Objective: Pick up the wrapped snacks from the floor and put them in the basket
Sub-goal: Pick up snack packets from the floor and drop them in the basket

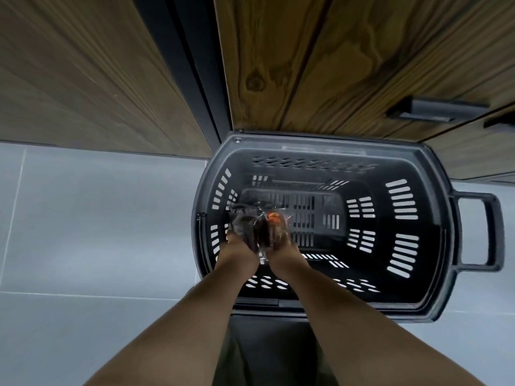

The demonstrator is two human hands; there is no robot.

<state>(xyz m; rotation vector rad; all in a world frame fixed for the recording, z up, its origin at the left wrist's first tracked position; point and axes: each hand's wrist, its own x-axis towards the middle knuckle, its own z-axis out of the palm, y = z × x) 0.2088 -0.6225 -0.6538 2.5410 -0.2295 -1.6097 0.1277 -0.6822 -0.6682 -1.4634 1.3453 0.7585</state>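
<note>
Your left hand (240, 247) and right hand (282, 246) grip the clear-wrapped dark snacks (260, 222) over the left end of the black slotted plastic basket (434, 168) (fingers look curled round them, though blurred). Let go unevenly and one could slip over the near rim.

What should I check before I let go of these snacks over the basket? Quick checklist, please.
1. The left hand and right hand are over the opening of the basket: ok.
2. The wrapped snacks are held by both hands: ok.
3. The basket stands upright on the floor: ok.
4. The handle is swung out to the side, away from the drop: ok.
5. Room on the basket bottom beside the hands: ok, its slots show.
6. More snacks left on the floor: cannot tell, only part of it shows.
</note>
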